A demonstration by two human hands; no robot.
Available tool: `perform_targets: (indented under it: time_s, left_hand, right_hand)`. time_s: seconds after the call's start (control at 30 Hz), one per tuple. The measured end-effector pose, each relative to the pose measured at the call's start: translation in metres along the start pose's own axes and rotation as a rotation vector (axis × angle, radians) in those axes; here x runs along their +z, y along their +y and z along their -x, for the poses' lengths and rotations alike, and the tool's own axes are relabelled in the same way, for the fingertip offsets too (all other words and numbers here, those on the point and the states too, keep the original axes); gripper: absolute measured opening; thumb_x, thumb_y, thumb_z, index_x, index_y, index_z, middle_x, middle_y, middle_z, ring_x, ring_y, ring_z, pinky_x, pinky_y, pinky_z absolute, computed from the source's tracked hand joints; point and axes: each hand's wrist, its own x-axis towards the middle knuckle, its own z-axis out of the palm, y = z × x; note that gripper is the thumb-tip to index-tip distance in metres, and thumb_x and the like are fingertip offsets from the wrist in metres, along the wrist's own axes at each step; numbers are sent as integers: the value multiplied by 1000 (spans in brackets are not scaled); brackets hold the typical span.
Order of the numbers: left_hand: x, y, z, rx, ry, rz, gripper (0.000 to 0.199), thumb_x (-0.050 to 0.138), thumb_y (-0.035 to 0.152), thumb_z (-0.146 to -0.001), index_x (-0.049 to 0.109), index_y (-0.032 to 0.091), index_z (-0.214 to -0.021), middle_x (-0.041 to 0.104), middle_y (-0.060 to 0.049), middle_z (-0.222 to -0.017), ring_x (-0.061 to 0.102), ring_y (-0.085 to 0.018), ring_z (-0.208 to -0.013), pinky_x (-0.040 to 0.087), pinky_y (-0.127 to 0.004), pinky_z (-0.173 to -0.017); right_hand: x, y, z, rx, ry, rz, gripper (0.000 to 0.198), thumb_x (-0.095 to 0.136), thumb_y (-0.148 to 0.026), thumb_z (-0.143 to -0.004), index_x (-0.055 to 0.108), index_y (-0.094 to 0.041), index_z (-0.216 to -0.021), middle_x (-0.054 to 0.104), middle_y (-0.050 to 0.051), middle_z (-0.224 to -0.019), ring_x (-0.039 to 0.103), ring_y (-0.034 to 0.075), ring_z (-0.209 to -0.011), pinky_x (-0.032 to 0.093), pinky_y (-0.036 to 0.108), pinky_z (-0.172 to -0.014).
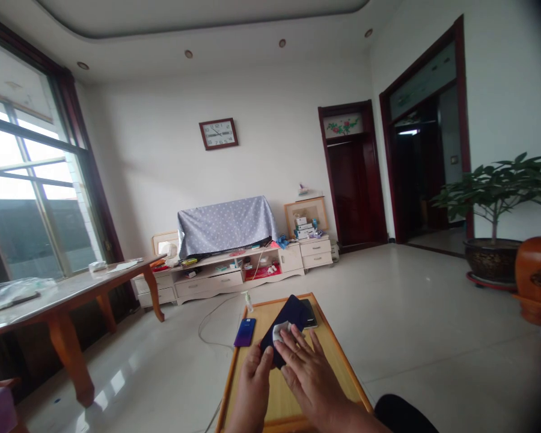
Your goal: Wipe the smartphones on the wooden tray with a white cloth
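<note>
Wiping underway: left hand (253, 376) grips the dark phone (285, 328) mid-bench, right hand (307, 374), fingers flat, presses a white cloth (280, 331) on it. Further strokes probably need steady holding.

My fingers (293, 346) are pressing a white cloth (280, 331) onto a dark navy device (288, 316); a purple phone (244, 332) is lying on the yellow-tan bench (333, 355).

Daylight pours in from the window (27, 180) on the left, overexposing its panes and throwing pale glare on the glossy floor (410, 313). The room looks soft and slightly hazy. Straight lines bow toward the edges, and the right corners darken.
</note>
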Motion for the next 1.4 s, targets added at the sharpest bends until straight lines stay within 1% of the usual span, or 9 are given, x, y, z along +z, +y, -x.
perform_targets:
  time_s: [0.1,0.27,0.47,0.63,0.73,0.87,1.03,1.23,1.4]
  left_hand:
    - [-2,0,2,-37,-25,29,64,68,59,-82,59,20,-132,66,-10,-129,63,-27,-115,51,-36,-96]
    - [1,-1,6,-63,-108,156,53,64,55,-87,62,23,-129,66,-8,-130,62,-26,-118,52,-37,-96]
    - [4,-10,8,-108,-154,206,52,65,53,-86,62,23,-128,66,-9,-131,63,-26,-117,51,-38,-97]
    - [5,-12,12,-142,-221,119,43,69,50,-83,68,20,-113,72,-6,-105,67,-20,-95,52,-32,-85]
    - [10,-1,16,-219,-340,321,46,60,58,-89,69,21,-114,71,-7,-114,66,-21,-103,51,-34,-91]
    - [17,9,17,-337,-475,560,88,22,87,-86,60,23,-134,69,-12,-125,65,-29,-113,49,-45,-99]
    - [27,-12,27,-463,-523,934,84,38,82,-87,61,15,-132,74,-17,-112,68,-34,-107,45,-51,-100]
    - [29,-28,42,-577,-528,1149,70,41,72,-92,70,14,-120,75,-18,-110,68,-37,-108,45,-54,-99]
    - [17,-39,36,-521,-515,1229,70,40,68,-95,66,12,-127,65,-20,-132,59,-35,-126,39,-50,-110]
  right_hand:
    - [-1,20,-6,170,176,-86,54,38,-33,-104,26,-34,-157,30,1,-162,21,29,-151,22,65,-121]
    - [7,49,-15,404,427,-476,50,41,-41,-103,40,-31,-152,36,3,-160,32,24,-148,36,50,-119]
    - [13,50,-12,617,494,-818,53,56,-49,-93,55,-25,-140,59,8,-143,56,27,-131,46,46,-111]
    - [8,58,-9,862,497,-1104,59,70,-50,-82,61,-23,-134,72,8,-120,70,28,-106,58,42,-89]
    - [6,60,-6,893,487,-1179,59,73,-49,-78,65,-21,-128,73,9,-120,69,28,-106,58,39,-85]
    - [6,45,-4,897,400,-1214,58,76,-49,-74,68,-21,-124,74,9,-117,70,28,-102,57,38,-82]
    - [13,8,-4,763,269,-1161,48,70,-49,-82,69,-21,-121,73,10,-120,67,27,-112,52,42,-99]
    - [13,-7,-1,526,335,-764,35,56,-48,-93,72,-26,-114,73,8,-115,68,25,-108,52,42,-100]
    - [-8,-3,-2,701,381,-937,42,58,-57,-91,68,-24,-115,73,7,-110,71,21,-90,58,33,-78]
